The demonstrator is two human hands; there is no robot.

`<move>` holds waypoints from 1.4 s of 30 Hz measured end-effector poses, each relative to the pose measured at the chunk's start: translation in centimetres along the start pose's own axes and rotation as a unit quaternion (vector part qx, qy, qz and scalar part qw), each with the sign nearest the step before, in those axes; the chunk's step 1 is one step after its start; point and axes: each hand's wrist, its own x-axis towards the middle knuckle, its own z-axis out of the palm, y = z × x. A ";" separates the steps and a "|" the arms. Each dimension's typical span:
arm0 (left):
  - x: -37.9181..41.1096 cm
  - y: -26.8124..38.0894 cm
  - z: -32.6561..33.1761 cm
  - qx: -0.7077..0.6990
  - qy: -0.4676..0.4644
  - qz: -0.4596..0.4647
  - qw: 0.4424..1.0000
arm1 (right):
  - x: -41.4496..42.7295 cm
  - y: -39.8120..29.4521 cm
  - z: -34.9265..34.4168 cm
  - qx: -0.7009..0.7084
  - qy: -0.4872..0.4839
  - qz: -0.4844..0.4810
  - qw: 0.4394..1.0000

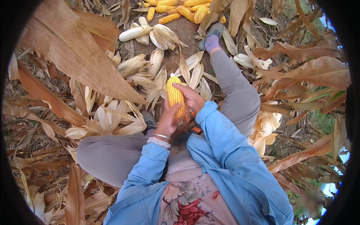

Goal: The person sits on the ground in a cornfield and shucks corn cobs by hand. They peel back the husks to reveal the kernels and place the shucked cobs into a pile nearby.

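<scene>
A husked yellow ear of corn (175, 92) is held upright in the picture between my two hands, over my lap. My left hand (168, 118), with a silver bangle at the wrist, grips its lower left side. On its right side my right hand (191, 97) has closed, the thumb lying across the kernels. Brown corn silk (180, 121) hangs at the lower end of the ear. Beneath my hands, a dark object with orange parts (197, 130) is partly hidden.
Husked ears (185, 12) lie heaped on the soil beyond my feet. Loose pale husks (135, 66) and an ear still in its husk (134, 33) lie before me. Dry corn leaves (81, 53) reach in from the left, others (317, 71) from the right. My legs are spread on both sides.
</scene>
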 end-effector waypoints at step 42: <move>4.3 -0.6 -5.5 0.282 0.317 0.165 0.890 | 27.9 -11.8 4.3 -0.842 0.333 -0.339 0.257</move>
